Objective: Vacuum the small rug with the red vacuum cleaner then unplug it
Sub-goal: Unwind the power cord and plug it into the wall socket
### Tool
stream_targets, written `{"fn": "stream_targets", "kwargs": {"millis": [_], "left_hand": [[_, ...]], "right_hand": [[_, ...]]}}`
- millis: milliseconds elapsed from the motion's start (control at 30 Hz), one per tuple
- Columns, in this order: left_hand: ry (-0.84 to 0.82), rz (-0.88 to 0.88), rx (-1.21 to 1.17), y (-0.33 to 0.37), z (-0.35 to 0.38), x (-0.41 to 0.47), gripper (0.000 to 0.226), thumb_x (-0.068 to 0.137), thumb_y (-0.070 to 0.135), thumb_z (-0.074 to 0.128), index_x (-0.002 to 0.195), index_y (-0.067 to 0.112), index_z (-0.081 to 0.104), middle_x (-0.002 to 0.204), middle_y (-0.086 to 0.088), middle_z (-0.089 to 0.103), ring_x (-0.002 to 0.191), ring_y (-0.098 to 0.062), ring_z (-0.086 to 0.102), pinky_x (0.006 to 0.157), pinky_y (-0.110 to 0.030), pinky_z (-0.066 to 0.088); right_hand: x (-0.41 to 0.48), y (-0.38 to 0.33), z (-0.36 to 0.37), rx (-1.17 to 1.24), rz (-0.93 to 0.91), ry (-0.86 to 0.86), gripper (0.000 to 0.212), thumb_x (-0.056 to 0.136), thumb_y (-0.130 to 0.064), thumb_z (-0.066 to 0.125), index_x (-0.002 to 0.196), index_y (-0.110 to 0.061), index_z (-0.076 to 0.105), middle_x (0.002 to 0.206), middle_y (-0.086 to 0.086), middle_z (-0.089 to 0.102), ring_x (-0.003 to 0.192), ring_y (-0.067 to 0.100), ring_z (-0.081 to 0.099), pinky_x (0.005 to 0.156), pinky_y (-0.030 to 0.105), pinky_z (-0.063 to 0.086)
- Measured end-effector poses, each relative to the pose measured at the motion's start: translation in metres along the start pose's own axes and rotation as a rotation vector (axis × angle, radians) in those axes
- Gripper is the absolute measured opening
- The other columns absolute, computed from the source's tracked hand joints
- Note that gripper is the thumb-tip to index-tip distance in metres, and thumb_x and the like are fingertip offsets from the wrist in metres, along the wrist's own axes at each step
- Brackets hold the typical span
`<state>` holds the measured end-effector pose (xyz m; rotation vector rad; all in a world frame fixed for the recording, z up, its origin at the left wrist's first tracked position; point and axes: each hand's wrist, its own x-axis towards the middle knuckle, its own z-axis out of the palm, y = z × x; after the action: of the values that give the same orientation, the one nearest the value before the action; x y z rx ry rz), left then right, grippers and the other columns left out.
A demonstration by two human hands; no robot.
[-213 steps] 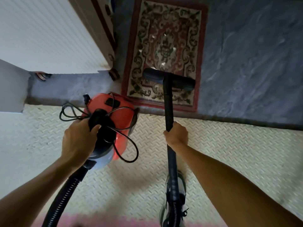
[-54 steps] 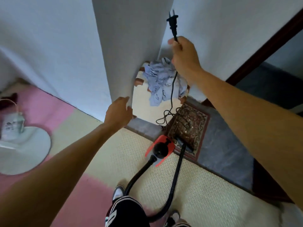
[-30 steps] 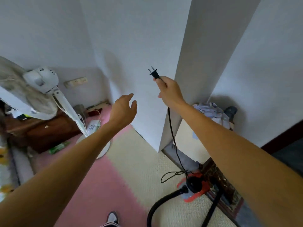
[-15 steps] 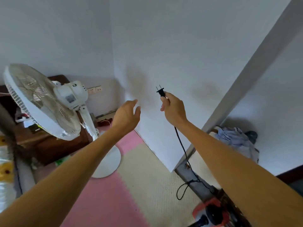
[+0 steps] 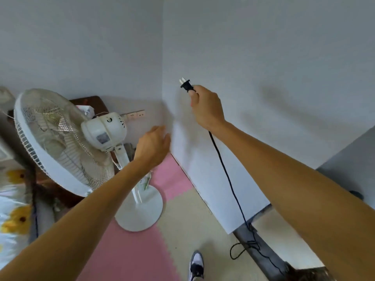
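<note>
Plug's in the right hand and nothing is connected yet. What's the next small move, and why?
Probably carry the plug left and down to the wall outlets behind the fan. The right hand holds it in mid-air with its prongs bare, the cord trailing to the floor. The left hand is open and empty, free to steady against the wall.
</note>
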<state>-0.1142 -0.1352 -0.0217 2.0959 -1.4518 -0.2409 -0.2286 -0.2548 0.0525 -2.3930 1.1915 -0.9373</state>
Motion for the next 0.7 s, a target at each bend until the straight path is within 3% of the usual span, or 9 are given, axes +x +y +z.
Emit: {"fn": "stream_targets", "kwargs": {"millis": [167,400,533,700], "left_hand": [[0.058,-0.062,0.091,-0.015,0.024,0.065,0.045,0.098,0.031,0.040,0.137,0.008,0.044,0.139,-0.014,0.049,0.117,-0.033,0.055,0.097,-0.042,0.045],[0.115,-0.212,0.239,-0.012,0.028,0.159,0.040,0.097,0.031,0.042,0.123,0.003,0.053,0.124,-0.018,0.058,0.107,-0.034,0.058,0.092,-0.045,0.045],[0.139,-0.279,0.263,-0.020,0.019,0.205,0.039,0.097,0.032,0.043,0.120,0.003,0.054,0.127,-0.017,0.056,0.105,-0.033,0.058,0.090,-0.042,0.045],[0.200,-0.321,0.239,-0.059,0.008,0.263,0.036,0.096,0.032,0.044,0.116,0.003,0.055,0.120,-0.015,0.058,0.091,-0.029,0.061,0.079,-0.042,0.053]], "right_hand": [[0.058,0.049,0.059,0.076,-0.001,-0.124,0.029,0.102,-0.026,0.034,0.095,-0.011,0.058,0.078,0.006,0.063,0.066,0.025,0.054,0.058,0.034,0.039],[0.156,0.094,0.101,0.133,-0.096,-0.289,0.026,0.102,-0.023,0.036,0.091,-0.009,0.054,0.070,0.001,0.052,0.058,0.016,0.045,0.048,0.026,0.027],[0.213,0.093,0.130,0.189,-0.112,-0.317,0.031,0.102,-0.026,0.035,0.098,-0.006,0.058,0.082,0.011,0.063,0.071,0.028,0.060,0.060,0.042,0.048],[0.284,0.071,0.173,0.288,-0.085,-0.333,0.031,0.100,-0.027,0.035,0.091,-0.009,0.058,0.086,0.010,0.065,0.074,0.028,0.063,0.069,0.048,0.054]]}}
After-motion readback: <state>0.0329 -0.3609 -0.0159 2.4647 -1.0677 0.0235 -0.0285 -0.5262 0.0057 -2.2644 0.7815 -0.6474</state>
